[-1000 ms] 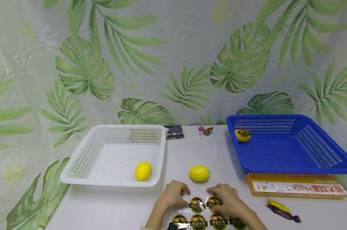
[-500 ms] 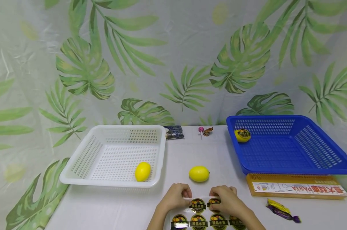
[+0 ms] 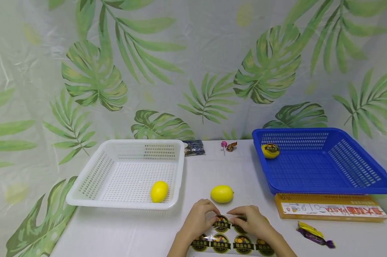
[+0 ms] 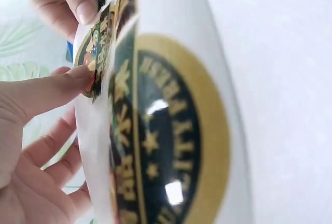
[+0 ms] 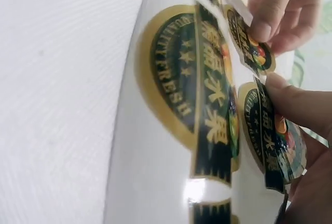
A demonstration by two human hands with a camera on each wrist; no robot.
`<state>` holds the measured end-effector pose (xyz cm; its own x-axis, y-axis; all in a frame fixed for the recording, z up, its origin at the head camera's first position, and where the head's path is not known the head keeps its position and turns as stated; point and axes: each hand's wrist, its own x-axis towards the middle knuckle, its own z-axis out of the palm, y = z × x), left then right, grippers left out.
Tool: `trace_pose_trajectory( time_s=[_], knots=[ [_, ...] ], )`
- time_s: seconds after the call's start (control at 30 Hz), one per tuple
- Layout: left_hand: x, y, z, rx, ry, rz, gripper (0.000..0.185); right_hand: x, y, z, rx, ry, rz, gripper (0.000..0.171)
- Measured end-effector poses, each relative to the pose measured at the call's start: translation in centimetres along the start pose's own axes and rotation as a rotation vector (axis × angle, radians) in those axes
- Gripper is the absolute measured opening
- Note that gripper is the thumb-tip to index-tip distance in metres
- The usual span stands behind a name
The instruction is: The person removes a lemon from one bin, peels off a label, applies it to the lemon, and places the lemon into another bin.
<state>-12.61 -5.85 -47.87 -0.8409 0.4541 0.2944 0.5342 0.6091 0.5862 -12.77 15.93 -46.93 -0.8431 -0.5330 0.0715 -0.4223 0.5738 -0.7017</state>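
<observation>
Head view: both hands worked sticker sheet at near table edge. Left hand pinched sheet, likely steadying it; right hand pinched one sticker (apparently peeling). Lemon lay just beyond, unlabelled.

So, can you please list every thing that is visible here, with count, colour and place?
sticker sheet: one, white with round black-and-gold labels, front table edge, under both hands
lemons: three, yellow; one on the table, one in the white basket, one labelled in the blue basket
white basket: one, left
blue basket: one, right
pasta box: one, orange, before the blue basket
candies: purple-yellow front right; lollipop and brown wrapper at back
dark packet: one, back
left hand: pinches the sheet
right hand: pinches the sheet
</observation>
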Motion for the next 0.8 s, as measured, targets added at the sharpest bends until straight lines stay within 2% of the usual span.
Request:
trace_pose_trajectory(
  time_s=[0.13, 0.2, 0.37, 0.47, 0.6, 0.8],
  knots=[
    [-0.13, 0.01, 0.01, 0.036, 0.012, 0.042, 0.011, 0.12, 0.26, -0.17, 0.12, -0.031, 0.002, 0.026],
    [-0.16, -0.07, -0.02, -0.003, -0.01, 0.026, 0.014, 0.11, 0.4, -0.24, 0.165, -0.043, 0.004, 0.027],
    [-0.23, -0.41, 0.15, -0.299, -0.07, -0.082, 0.021, 0.05, 0.38, -0.47, 0.242, -0.065, 0.003, 0.03],
    [-0.27, -0.65, 0.3, -0.421, -0.071, -0.102, 0.019, 0.05, 0.26, -0.65, 0.265, -0.08, -0.001, 0.031],
    [-0.25, -0.91, 0.32, -0.456, -0.083, -0.084, 0.017, 0.07, 0.3, -0.78, 0.264, -0.089, -0.013, 0.03],
    [-0.02, -0.87, 0.26, -0.424, -0.115, -0.062, 0.016, 0.03, 0.49, -0.73, 0.283, -0.099, -0.022, 0.027]
  ],
)
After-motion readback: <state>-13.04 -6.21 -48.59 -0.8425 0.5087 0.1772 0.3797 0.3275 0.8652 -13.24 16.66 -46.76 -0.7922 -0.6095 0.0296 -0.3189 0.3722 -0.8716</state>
